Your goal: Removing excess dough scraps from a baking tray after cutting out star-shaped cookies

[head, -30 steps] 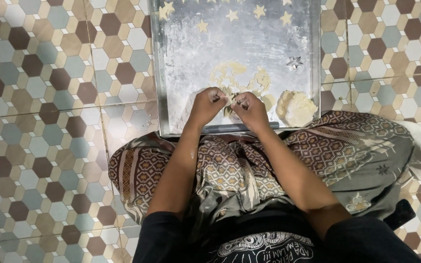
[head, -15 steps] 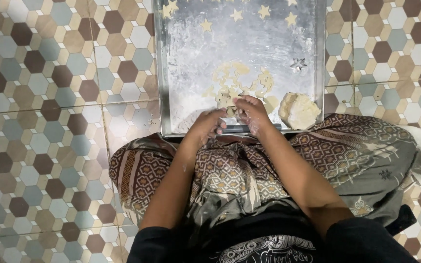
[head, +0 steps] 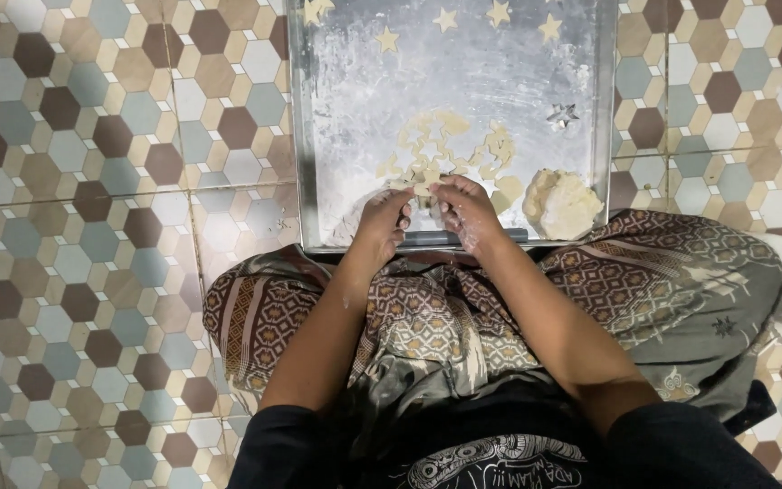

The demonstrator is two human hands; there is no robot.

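Hexagon-tiled floor carries our floured metal tray (head: 319,136). On the tray, at its near edge, our left hand (head: 384,220) and right hand (head: 466,210) pinch dough scraps (head: 445,154) between narrow grips. A dough ball (head: 561,204) sits right of them; star cutouts (head: 445,20) line the tray's far edge.

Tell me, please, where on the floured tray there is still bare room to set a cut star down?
The widest bare patch on the tray lies mid-tray, between the row of dough stars at the far edge and the cut-out dough sheet. The left strip is also free. It is crowded near the left hand, right hand and dough lump.
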